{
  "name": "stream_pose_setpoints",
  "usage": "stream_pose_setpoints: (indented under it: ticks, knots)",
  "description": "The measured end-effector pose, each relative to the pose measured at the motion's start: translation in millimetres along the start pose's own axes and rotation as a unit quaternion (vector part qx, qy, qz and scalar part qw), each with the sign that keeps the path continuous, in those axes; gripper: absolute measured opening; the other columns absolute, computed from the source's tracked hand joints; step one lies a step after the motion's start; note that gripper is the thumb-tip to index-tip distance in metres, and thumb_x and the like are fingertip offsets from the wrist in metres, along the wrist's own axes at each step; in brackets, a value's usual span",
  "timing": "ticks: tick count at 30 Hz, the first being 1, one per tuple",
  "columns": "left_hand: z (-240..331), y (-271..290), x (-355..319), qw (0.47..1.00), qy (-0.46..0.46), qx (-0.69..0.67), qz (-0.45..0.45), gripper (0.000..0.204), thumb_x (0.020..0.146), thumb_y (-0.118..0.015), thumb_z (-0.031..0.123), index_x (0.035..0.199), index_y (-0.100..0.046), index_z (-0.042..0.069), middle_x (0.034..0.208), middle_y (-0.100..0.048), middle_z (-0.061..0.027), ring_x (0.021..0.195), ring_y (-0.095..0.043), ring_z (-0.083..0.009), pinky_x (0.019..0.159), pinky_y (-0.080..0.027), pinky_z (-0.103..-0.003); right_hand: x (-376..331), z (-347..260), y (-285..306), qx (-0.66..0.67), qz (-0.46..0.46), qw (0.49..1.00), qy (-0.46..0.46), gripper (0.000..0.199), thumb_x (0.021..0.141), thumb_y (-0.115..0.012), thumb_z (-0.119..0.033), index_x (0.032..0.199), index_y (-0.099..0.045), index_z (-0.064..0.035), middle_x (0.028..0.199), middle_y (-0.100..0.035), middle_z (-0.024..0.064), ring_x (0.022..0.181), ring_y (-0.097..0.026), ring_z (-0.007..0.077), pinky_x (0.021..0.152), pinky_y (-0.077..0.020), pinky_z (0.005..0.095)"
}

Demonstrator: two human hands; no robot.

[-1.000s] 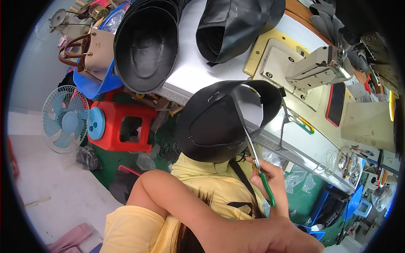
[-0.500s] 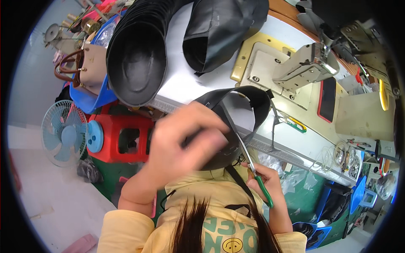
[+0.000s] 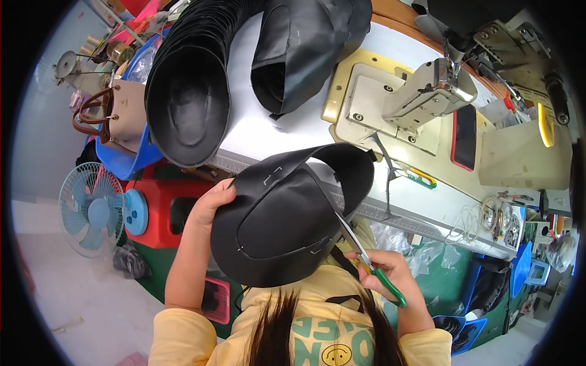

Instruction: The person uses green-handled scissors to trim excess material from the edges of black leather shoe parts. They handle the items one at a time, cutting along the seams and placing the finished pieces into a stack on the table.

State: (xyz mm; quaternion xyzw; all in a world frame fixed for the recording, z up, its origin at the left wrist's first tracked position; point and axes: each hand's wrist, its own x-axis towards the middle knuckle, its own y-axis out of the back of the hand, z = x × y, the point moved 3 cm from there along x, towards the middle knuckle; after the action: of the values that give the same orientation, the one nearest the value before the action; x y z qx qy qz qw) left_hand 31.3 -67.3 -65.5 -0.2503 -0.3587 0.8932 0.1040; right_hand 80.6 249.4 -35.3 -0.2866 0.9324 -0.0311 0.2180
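Note:
A black leather-like piece [image 3: 278,213], rounded with a curved oval seam and an open loop at its far end, is held above my lap. My left hand [image 3: 215,200] grips its left edge, thumb on top and the other fingers hidden beneath. In my right hand [image 3: 384,268] are scissors [image 3: 354,235] with green handles. Their blades point up and left to the right edge of the black piece, by the loop opening; whether they are parted there I cannot make out.
Nested black rounded pieces [image 3: 189,104] and a second black stack [image 3: 293,58] stand on the white table. Further right are a sewing machine [image 3: 427,91], a phone [image 3: 464,137] and a dark strip [image 3: 386,177]. A metal ruler [image 3: 390,215] lines the table's near edge. A blue fan [image 3: 97,210] stands left.
My left hand, blurred over the black piece before, now holds its left edge. The piece has swung down and left, its seamed face turned up. The scissors have moved slightly down and right.

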Motion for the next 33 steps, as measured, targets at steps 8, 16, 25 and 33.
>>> stream_pose_setpoints:
  ticks: [8, 16, 25, 33]
  knots:
    - [14, -32, -16, 0.987, -0.021, 0.147, 0.068, 0.052, 0.068, -0.068, 0.0, 0.116, -0.049, -0.003, 0.106, -0.06, -0.0118, 0.094, -0.059, -0.0194, 0.085, -0.046, -0.032, -3, 10, -4, 0.077, 0.026, 0.997, -0.003, 0.053, 0.071, -0.074, -0.018, 0.117, -0.055, -0.0003, 0.073, -0.047, -0.0033, 0.067, -0.044, 0.0037, 0.06, -0.0377, 0.0174]
    - [11, -39, -20, 0.977, -0.061, 0.189, 0.08, 0.048, 0.069, -0.068, 0.0, 0.114, -0.051, -0.003, 0.105, -0.06, -0.0099, 0.095, -0.057, -0.0171, 0.085, -0.045, -0.031, 5, 2, -13, 0.145, -0.023, 0.989, -0.017, 0.057, 0.072, -0.074, -0.031, 0.117, -0.055, -0.0008, 0.075, -0.047, -0.0036, 0.07, -0.044, 0.0048, 0.062, -0.0376, 0.0189]
    - [16, -35, -18, 0.972, -0.073, 0.21, 0.073, 0.048, 0.066, -0.069, 0.0, 0.112, -0.054, -0.002, 0.104, -0.061, -0.0089, 0.095, -0.057, -0.0165, 0.087, -0.043, -0.03, 1, 5, -10, 0.116, -0.012, 0.993, -0.006, 0.053, 0.075, -0.072, -0.027, 0.117, -0.055, 0.0005, 0.069, -0.042, -0.0053, 0.062, -0.039, 0.0032, 0.058, -0.0334, 0.0176]
    - [24, -33, -20, 0.965, -0.084, 0.233, 0.084, 0.049, 0.063, -0.072, 0.002, 0.11, -0.056, -0.002, 0.102, -0.062, -0.0079, 0.094, -0.057, -0.0157, 0.087, -0.042, -0.029, -3, 3, -11, 0.099, 0.008, 0.995, -0.017, 0.047, 0.075, -0.073, -0.019, 0.115, -0.057, 0.0002, 0.068, -0.042, -0.0061, 0.061, -0.036, 0.002, 0.054, -0.0315, 0.0159]
